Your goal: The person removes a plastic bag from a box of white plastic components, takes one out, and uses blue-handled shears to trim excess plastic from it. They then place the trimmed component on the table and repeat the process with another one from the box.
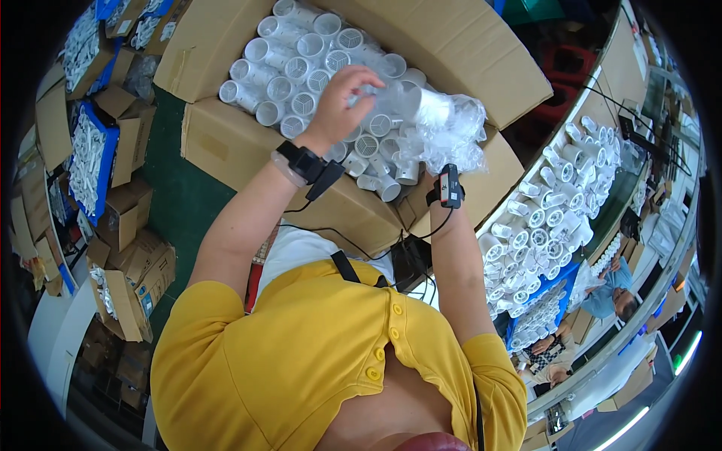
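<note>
A large cardboard box (293, 169) stands open before me, filled with rows of white plastic cup-shaped fittings (304, 104), several with slotted grilles inside. My left hand (347, 104) is over them, its fingers curved and apart, with no object plainly in its grasp. Just right of it, slightly blurred, a white cylindrical fitting (432, 111) lies tilted among crumpled clear plastic bags (460, 135). Below the bags, at the box's right side, my right hand (429, 183) reaches up; the plastic hides its fingers. Each wrist wears a black strapped device with a cable.
To the right, a long table holds many white fittings (553, 218) and a blue tray (543, 308). More cartons (131, 274) and blue bins (94, 161) of white parts stand on the left. Black cables (361, 254) hang by my waist. Other people (602, 297) sit at far right.
</note>
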